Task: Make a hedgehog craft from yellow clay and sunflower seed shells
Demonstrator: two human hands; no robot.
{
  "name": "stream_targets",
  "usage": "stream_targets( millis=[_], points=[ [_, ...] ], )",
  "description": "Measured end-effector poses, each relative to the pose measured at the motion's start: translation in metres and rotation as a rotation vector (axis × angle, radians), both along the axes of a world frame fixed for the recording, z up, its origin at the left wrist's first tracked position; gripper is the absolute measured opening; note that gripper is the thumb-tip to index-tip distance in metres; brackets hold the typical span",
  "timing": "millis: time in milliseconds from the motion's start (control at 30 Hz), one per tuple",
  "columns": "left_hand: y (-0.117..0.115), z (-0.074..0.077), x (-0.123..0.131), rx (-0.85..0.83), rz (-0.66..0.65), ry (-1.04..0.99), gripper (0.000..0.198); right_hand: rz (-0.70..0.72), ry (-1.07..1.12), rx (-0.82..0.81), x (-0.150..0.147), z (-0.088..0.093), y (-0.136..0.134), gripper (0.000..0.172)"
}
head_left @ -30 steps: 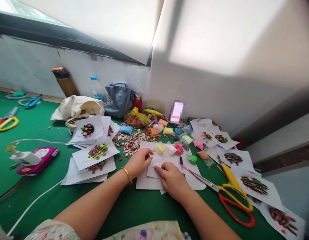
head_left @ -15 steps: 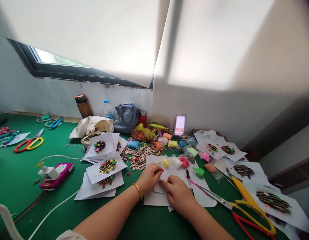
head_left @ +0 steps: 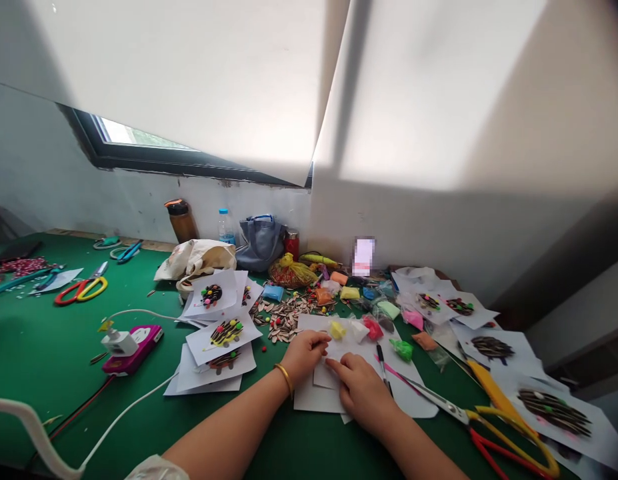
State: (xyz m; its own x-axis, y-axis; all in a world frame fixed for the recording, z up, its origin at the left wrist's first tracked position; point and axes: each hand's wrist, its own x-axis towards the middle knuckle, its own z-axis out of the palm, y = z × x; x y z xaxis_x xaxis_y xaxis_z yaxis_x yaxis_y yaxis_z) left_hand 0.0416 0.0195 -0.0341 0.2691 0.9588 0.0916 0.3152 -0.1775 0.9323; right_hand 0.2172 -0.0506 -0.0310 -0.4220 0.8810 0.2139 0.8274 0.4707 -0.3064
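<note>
My left hand (head_left: 309,355), with a gold bangle at the wrist, is over the white paper (head_left: 316,399), its fingers bent and pressed together; anything between them is too small to make out. Close beside it, my right hand (head_left: 359,387) rests on the paper with curled fingers, the index finger pointing toward the left fingertips. Beyond the hands lie lumps of yellow clay (head_left: 337,329), white clay (head_left: 357,330) and red clay (head_left: 373,327). A black pen (head_left: 383,367) lies right of my right hand, near the large scissors (head_left: 451,405).
Sunflower seeds (head_left: 286,317) are heaped behind the paper. Seed-decorated sheets (head_left: 223,333) are stacked at left, with others (head_left: 553,410) at right. A pink power strip (head_left: 133,350), cables, smaller scissors (head_left: 81,291), bags and bottles also occupy the green table (head_left: 29,353).
The camera view has shifted, so the scene appears slightly further right and the back items lower. Both hands keep nearly the same place over the paper, with a small gap between their fingertips.
</note>
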Motion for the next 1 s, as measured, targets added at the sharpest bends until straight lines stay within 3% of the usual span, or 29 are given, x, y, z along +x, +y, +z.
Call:
stream_targets(
  millis=[367,467,633,833,1000],
  points=[
    [-0.001,0.001,0.001,-0.076,0.045,-0.075,0.018,0.002,0.112,0.015,0.001,0.008,-0.001,0.048],
    [-0.001,0.001,0.001,-0.086,0.048,-0.098,0.026,-0.008,0.145,0.038,0.005,0.013,0.002,0.046],
    [0.000,-0.001,0.001,-0.119,0.057,-0.096,0.026,-0.054,0.152,0.131,0.015,0.031,0.015,0.044],
    [0.000,0.002,-0.001,-0.027,0.087,-0.095,0.020,-0.160,0.152,0.239,0.029,0.057,0.040,0.040],
    [0.002,0.008,-0.003,-0.009,0.090,-0.159,0.030,-0.301,0.215,0.284,0.043,0.046,0.055,0.041]
  ],
)
